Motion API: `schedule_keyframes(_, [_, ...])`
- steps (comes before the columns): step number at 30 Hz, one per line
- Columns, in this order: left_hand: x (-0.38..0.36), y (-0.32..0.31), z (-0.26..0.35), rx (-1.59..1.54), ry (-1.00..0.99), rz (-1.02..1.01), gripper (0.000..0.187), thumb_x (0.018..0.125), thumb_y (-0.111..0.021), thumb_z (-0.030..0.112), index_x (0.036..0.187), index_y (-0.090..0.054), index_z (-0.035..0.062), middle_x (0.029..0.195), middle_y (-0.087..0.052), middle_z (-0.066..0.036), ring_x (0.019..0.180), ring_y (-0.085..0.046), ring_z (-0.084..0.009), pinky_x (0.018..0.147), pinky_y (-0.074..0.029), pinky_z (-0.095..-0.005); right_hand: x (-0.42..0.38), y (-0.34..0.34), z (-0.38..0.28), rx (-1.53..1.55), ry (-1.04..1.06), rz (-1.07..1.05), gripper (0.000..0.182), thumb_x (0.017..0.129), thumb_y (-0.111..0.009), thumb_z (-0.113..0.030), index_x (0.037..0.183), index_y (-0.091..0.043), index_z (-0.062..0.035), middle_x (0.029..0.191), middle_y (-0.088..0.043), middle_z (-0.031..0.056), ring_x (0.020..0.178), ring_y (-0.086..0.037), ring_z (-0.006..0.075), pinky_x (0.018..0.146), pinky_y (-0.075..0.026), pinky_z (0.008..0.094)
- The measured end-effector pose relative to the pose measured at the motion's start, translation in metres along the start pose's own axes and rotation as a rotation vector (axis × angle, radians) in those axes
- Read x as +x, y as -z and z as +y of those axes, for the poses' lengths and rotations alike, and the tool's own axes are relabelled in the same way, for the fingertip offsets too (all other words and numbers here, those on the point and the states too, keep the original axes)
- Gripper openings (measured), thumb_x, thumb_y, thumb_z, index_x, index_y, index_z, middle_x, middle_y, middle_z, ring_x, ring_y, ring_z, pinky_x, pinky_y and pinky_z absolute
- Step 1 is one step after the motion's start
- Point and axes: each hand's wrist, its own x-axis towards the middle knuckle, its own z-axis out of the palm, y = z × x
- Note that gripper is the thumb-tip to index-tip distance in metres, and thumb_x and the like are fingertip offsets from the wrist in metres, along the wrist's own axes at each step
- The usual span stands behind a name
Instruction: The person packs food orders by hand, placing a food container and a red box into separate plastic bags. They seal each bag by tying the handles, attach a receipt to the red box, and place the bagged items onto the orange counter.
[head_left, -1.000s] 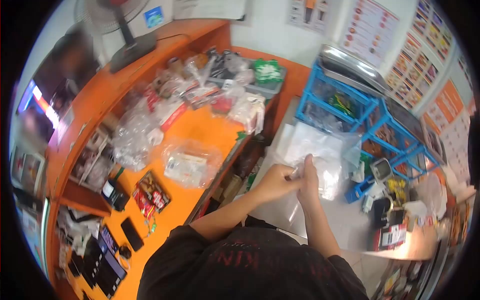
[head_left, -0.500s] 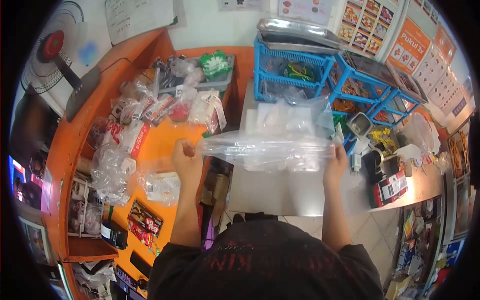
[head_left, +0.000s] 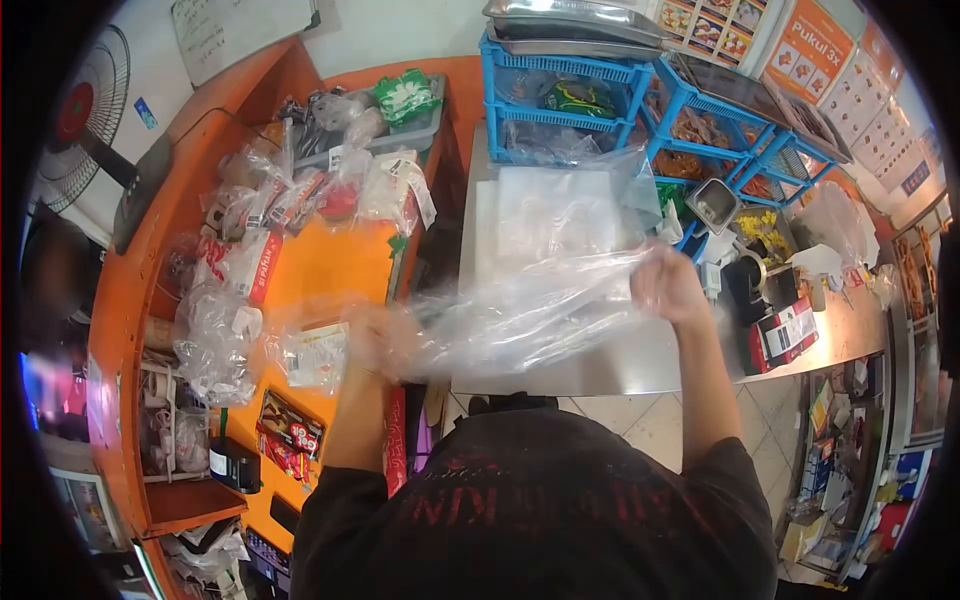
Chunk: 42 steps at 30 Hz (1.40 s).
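Note:
A clear plastic bag (head_left: pixel 530 312) is stretched between my two hands, in front of my chest and over the metal table. My left hand (head_left: pixel 382 340) grips its left end, smeared by motion and lower than the other hand. At the upper right end, my right hand (head_left: pixel 668 286) is closed on the bag's edge. The bag is creased and blurred, slanting up toward the right. Just beyond it lies a stack of clear plastic bags (head_left: pixel 556 215) on the metal table (head_left: pixel 480 375).
Blue plastic racks (head_left: pixel 565 135) stand at the back, with metal trays (head_left: pixel 575 25) on top. An orange counter (head_left: pixel 335 265) on the left holds several plastic-wrapped packs and a grey bin (head_left: pixel 425 125). A tape dispenser (head_left: pixel 745 285) and a red-black box (head_left: pixel 785 335) sit at the right.
My left hand has moved down and my right hand up, so the bag now slants instead of lying level. The camera view has shifted slightly.

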Motion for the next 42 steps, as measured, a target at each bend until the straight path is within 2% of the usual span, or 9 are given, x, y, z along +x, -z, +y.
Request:
schedule_keyframes(5, [0.023,0.048,0.013,-0.127,-0.314,-0.404,0.033,0.089,-0.039,0.026,0.097,-0.058,0.0004,0.078,-0.059,-0.009,0.082,-0.058,-0.0199,0.086,-0.040,-0.0359,0.001,-0.010,0.030,-0.057,-0.070,-0.519,0.059,0.092,-0.033,-0.037,0.095,-0.057,0.0170,0.074,-0.062,0.0244,0.031,-0.042,0.0177,0.035,-0.038,0.0235])
schedule_keyframes(7, [0.030,0.061,0.002,1.009,-0.126,0.596,0.035,0.087,-0.046,0.029,0.100,-0.057,-0.0013,0.100,-0.056,-0.014,0.097,-0.052,-0.0210,0.095,-0.032,-0.0394,-0.001,-0.034,0.014,0.115,-0.203,-0.436,0.066,0.093,-0.026,-0.042,0.104,-0.053,0.0175,0.074,-0.063,0.0234,0.030,-0.039,0.0131,0.035,-0.035,0.0205])
schedule_keyframes(9, [0.063,-0.014,-0.020,1.059,-0.548,0.543,0.033,0.085,-0.055,0.026,0.103,-0.055,-0.0009,0.116,-0.048,-0.014,0.109,-0.044,-0.0198,0.099,-0.028,-0.0387,0.009,-0.060,0.003,0.160,-0.341,-0.414,0.075,0.092,-0.023,-0.051,0.112,-0.047,0.0176,0.039,-0.041,0.0083,0.029,-0.034,0.0128,0.029,-0.028,0.0249])
schedule_keyframes(13, [0.103,-0.064,-0.053,1.285,-0.040,0.091,0.030,0.083,-0.059,0.018,0.107,-0.053,0.0009,0.101,-0.057,-0.007,0.088,-0.056,-0.0178,0.076,-0.045,-0.0293,0.038,-0.035,-0.005,0.103,-0.329,-0.641,0.083,0.090,-0.019,-0.058,0.118,-0.042,0.0166,0.050,-0.051,0.0095,0.041,-0.048,0.0154,0.041,-0.039,0.0222])
schedule_keyframes(18, [0.129,-0.054,-0.092,0.375,0.056,0.573,0.029,0.085,-0.060,0.020,0.104,-0.055,-0.0007,0.087,-0.060,-0.005,0.071,-0.057,-0.0117,0.058,-0.048,-0.0257,0.008,0.029,0.051,-0.484,-0.068,0.283,0.083,0.082,-0.049,-0.058,0.136,-0.026,0.0005,0.129,-0.040,0.0185,0.119,-0.038,0.0251,0.094,-0.037,0.0369])
schedule_keyframes(25, [0.097,0.022,-0.119,0.799,0.354,0.638,0.034,0.077,-0.066,0.014,0.105,-0.054,-0.0022,0.089,-0.060,-0.007,0.075,-0.058,-0.0129,0.060,-0.047,-0.0260,-0.053,0.044,0.063,-0.908,-0.326,0.703,0.073,0.068,-0.074,-0.021,0.128,-0.037,-0.0008,0.113,-0.049,0.0172,0.103,-0.049,0.0259,0.085,-0.042,0.0369])
schedule_keyframes(27, [0.094,0.007,-0.123,0.631,0.419,0.694,0.033,0.074,-0.065,0.009,0.103,-0.055,-0.0033,0.087,-0.060,-0.008,0.074,-0.058,-0.0143,0.059,-0.046,-0.0255,-0.051,0.023,0.070,-1.460,0.543,0.566,0.063,0.068,-0.074,-0.018,0.120,-0.044,-0.0007,0.104,-0.053,0.0163,0.090,-0.056,0.0268,0.075,-0.047,0.0351])
schedule_keyframes(31, [0.095,-0.011,-0.125,0.540,0.483,0.718,0.035,0.070,-0.066,0.008,0.101,-0.056,-0.0037,0.085,-0.061,-0.007,0.072,-0.058,-0.0151,0.059,-0.046,-0.0253,-0.014,0.020,0.120,-1.160,-0.204,0.112,0.065,0.066,-0.073,-0.025,0.119,-0.044,-0.0015,0.115,-0.049,0.0169,0.107,-0.048,0.0300,0.088,-0.041,0.0367])
schedule_keyframes(42, [0.106,-0.076,-0.104,1.819,-0.225,0.362,0.040,0.061,-0.072,0.011,0.091,-0.049,0.0001,0.093,-0.050,-0.014,0.090,-0.051,-0.0314,0.081,-0.041,-0.0377,-0.008,-0.011,0.111,-2.282,-0.450,-0.040,0.104,0.049,-0.081,-0.042,0.131,-0.029,-0.0049,0.125,-0.043,0.0156,0.122,-0.033,0.0319,0.099,-0.026,0.0451])
